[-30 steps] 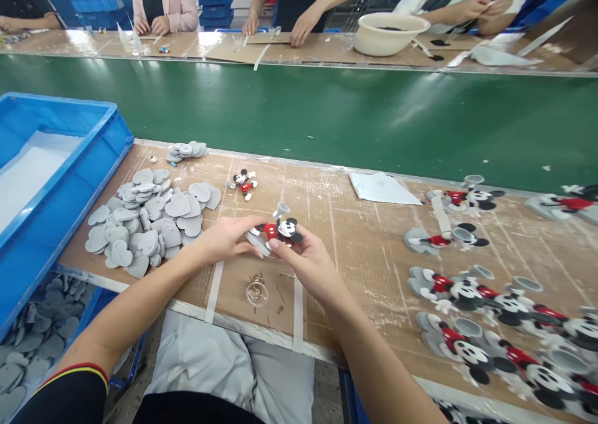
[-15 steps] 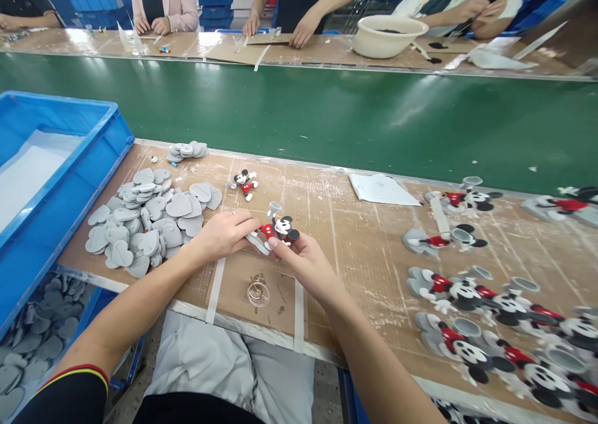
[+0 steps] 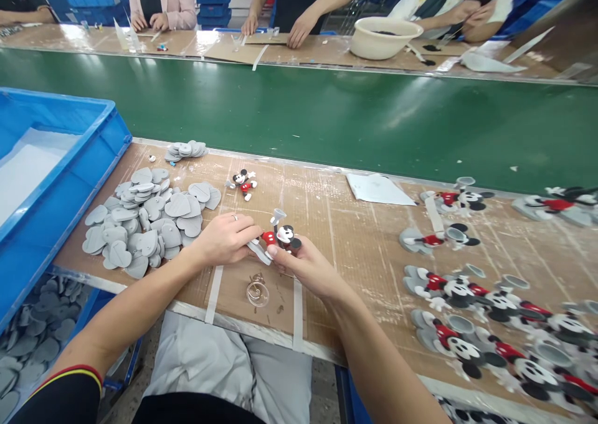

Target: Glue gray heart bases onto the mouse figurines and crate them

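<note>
Both hands meet over the cardboard-covered table point(image 3: 355, 237) and hold one cartoon mouse figure point(image 3: 279, 235) on a grey heart-shaped backing. My left hand point(image 3: 224, 238), a ring on one finger, pinches the backing's left edge. From below and to the right, my right hand point(image 3: 306, 265) grips the figure with closed fingers. A pile of grey heart pieces point(image 3: 144, 218) lies left of my hands. A lone mouse figure point(image 3: 245, 182) rests just beyond them. A small clear dish of metal rings point(image 3: 256, 290) sits near the front edge.
Several finished mouse figures on grey backings point(image 3: 471, 299) cover the right side. A blue crate point(image 3: 56, 175) stands at left, another bin of grey hearts point(image 3: 28, 343) below it. A green conveyor belt point(image 3: 327, 113) runs across; other people work beyond it near a cream bowl point(image 3: 384, 37).
My hands and the figure have shifted slightly toward me and the view has tilted a little. Both grips remain the same.
</note>
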{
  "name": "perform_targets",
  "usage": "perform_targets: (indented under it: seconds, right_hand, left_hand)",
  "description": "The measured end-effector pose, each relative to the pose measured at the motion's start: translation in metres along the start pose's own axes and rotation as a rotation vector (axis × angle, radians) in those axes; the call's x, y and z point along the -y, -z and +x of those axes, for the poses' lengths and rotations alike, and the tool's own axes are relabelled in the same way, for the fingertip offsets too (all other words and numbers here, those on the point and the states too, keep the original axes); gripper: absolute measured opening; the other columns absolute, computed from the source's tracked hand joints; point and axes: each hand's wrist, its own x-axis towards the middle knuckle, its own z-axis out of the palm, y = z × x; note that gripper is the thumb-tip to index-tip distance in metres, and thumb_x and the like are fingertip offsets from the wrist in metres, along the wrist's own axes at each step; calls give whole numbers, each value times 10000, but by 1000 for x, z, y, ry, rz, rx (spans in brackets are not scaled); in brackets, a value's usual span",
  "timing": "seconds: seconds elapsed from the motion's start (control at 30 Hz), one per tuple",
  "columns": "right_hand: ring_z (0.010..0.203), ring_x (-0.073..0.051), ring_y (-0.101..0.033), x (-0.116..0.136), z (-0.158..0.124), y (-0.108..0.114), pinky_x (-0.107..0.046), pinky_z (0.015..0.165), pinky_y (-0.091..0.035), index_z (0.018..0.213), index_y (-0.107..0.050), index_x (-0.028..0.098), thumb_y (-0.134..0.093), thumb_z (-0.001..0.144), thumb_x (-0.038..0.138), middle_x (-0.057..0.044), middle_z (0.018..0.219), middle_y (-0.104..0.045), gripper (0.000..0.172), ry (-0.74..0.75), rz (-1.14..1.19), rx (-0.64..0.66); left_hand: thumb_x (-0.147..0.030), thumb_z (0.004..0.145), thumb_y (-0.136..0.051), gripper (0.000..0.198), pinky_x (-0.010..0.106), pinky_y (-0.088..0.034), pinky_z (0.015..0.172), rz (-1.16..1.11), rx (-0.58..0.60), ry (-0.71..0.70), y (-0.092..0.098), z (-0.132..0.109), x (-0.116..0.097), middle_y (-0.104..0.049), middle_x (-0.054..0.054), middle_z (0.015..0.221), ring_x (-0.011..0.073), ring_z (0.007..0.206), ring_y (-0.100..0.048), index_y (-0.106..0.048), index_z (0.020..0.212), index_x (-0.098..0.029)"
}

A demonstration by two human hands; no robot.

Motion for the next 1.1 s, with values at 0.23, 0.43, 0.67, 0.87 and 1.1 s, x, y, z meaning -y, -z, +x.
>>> perform_targets:
  seconds: [0.23, 0.43, 0.67, 0.87, 1.1]
  right_hand:
    - [586, -115, -378, -3, -2, 0, -264, 534, -307, 744, -503, 204, -660, 846, 556, 40, 643, -441, 399, -30, -79, 12]
    - [638, -127, -425, 5, -1, 3, -270, 592, -361, 748, -584, 181, -690, 823, 545, 14, 687, -511, 386, 61, -91, -14]
    - [652, -145, -496, 8, 1, -2, -290, 631, -443, 849, -671, 183, -673, 814, 590, -23, 758, -620, 409, 129, 12, -110]
    - [648, -140, -498, 9, 2, -5, -292, 649, -452, 859, -687, 173, -671, 823, 568, -19, 750, -618, 397, 96, 31, -89]
    - [649, -146, -502, 12, 0, -4, -293, 639, -451, 811, -661, 183, -700, 788, 577, -11, 728, -601, 397, 90, 30, -111]
  left_hand:
    - [-261, 937, -514, 160, 316, -407, 671, 54, 17, -52, -1, -1, -1, -642, 41, 801, 169, 671, -570, -633, 934, -154]
    - [-276, 949, -500, 185, 315, -398, 659, 21, -42, -12, -3, 0, -2, -608, 41, 757, 180, 686, -561, -637, 912, -158]
    - [-355, 1005, -389, 340, 312, -391, 636, 8, -92, 43, -2, 2, -2, -591, 51, 746, 170, 646, -517, -618, 839, -166]
    - [-343, 1002, -408, 323, 301, -385, 616, 19, -88, 13, 0, 1, 0, -586, 39, 735, 162, 634, -504, -601, 811, -168]
    - [-293, 988, -409, 262, 297, -371, 622, 12, -12, 33, -1, -3, 1, -568, 43, 763, 167, 669, -519, -591, 839, -177]
